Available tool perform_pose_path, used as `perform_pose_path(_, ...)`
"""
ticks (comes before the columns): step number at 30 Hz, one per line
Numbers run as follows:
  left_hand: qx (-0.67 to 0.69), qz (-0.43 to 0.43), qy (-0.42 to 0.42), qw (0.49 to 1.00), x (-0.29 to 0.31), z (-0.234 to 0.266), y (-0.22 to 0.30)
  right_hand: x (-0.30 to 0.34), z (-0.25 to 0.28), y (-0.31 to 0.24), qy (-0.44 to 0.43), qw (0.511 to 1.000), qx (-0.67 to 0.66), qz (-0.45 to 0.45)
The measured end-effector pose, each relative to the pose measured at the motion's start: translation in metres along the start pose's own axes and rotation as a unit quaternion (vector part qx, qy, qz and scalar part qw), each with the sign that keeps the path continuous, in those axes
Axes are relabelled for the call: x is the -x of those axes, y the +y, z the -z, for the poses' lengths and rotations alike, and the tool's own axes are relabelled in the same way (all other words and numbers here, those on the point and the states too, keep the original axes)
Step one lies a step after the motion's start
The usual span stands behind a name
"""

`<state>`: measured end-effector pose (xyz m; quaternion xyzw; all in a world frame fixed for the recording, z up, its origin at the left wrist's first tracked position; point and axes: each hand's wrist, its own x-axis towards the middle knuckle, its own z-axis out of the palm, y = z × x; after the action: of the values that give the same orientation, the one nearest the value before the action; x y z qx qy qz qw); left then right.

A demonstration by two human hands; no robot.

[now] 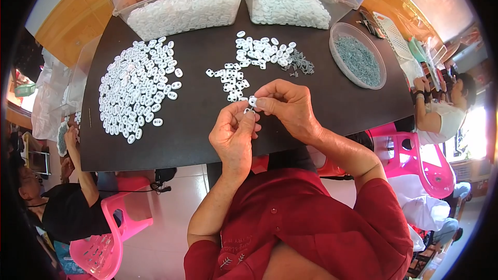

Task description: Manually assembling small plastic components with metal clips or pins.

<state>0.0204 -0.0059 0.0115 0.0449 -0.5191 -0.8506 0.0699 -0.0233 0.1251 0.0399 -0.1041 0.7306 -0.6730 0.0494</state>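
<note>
Wood-toned panelling point(88, 8) backs a dark desk point(194, 103) bearing two clear bins point(181, 25) of small pale parts, a broad heap of white ovals point(137, 85) and a round tub point(383, 79) of grey-green bits. Near its front edge, the left hand point(233, 132) and right hand point(288, 106) meet. Each grip looks like a thumb-and-finger pinch: the right on an upper white piece point(252, 101), the left on a lower white piece point(249, 111); whether they are joined, I cannot tell. Fitting small parts together seems the step in hand; the next move likely calls for careful alignment and a light press.
</note>
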Motion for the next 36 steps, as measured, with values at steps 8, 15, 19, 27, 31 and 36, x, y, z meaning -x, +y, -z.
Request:
perform_pose_path(8,0.006,-0.035,-0.018,0.999,-0.002,-0.001,-0.004,0.005,-0.004,-0.002,-0.005,0.999,0.021,0.023)
perform_pose_path(15,0.042,-0.029,-0.022,0.998,-0.002,0.000,-0.008,0.007,-0.003,0.004,-0.015,0.998,0.043,0.034)
perform_pose_path(19,0.043,-0.025,-0.018,0.999,-0.003,-0.001,-0.006,0.010,-0.003,0.003,-0.013,0.996,0.066,0.060)
perform_pose_path(27,0.098,0.027,0.021,0.995,-0.007,0.000,0.003,0.008,-0.005,0.002,-0.003,0.938,0.231,0.257)
perform_pose_path(31,0.102,0.038,0.022,0.994,-0.006,-0.001,0.006,0.007,-0.007,0.006,0.023,0.915,0.261,0.306)
perform_pose_path(36,0.100,0.059,0.011,0.993,-0.004,-0.002,0.005,0.008,-0.003,0.009,0.037,0.890,0.299,0.343)
